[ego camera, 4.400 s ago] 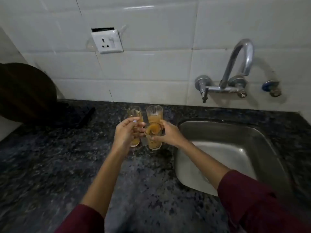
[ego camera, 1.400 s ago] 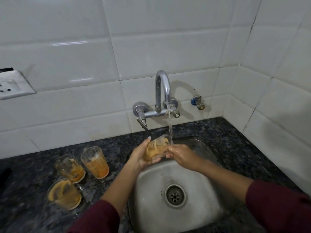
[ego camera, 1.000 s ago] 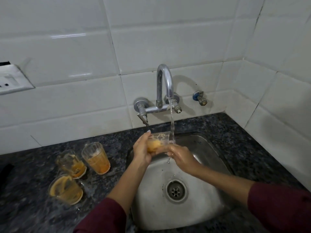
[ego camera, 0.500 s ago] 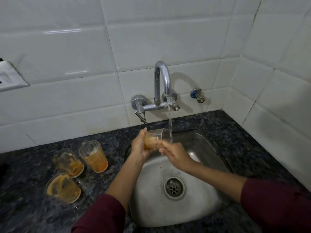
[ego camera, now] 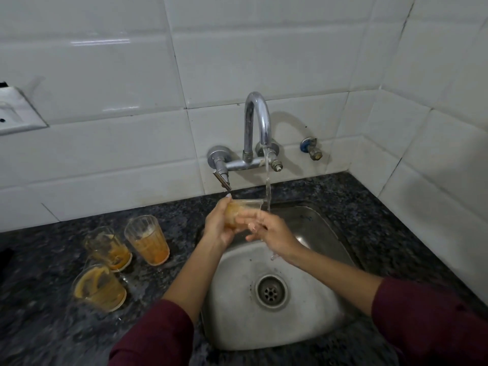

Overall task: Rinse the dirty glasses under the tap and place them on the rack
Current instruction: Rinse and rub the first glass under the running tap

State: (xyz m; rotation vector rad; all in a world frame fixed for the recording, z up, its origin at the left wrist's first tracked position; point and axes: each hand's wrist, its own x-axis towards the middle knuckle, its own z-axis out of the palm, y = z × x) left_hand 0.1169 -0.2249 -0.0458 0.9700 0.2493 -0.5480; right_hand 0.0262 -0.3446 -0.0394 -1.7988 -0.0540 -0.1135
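Note:
A small glass (ego camera: 239,211) stained orange is tilted sideways over the steel sink (ego camera: 303,307), its mouth toward the water stream falling from the chrome tap (ego camera: 257,122). My left hand (ego camera: 219,225) grips the glass around its base. My right hand (ego camera: 269,231) rests its fingers on the glass near the rim, under the stream. Three more dirty glasses stand on the dark granite counter (ego camera: 39,313) left of the sink: one (ego camera: 148,239) upright, one (ego camera: 108,248) behind-left, one (ego camera: 99,287) nearest me. No rack is in view.
White tiled walls close the back and right side. A wall socket (ego camera: 15,112) sits at the far left. A small blue-capped valve (ego camera: 311,149) projects from the wall right of the tap. The sink drain (ego camera: 270,291) is uncovered.
I picked one glass from the group on the counter and brought it under the running tap. Over the last second it tilted further sideways, and my right fingers moved along its rim.

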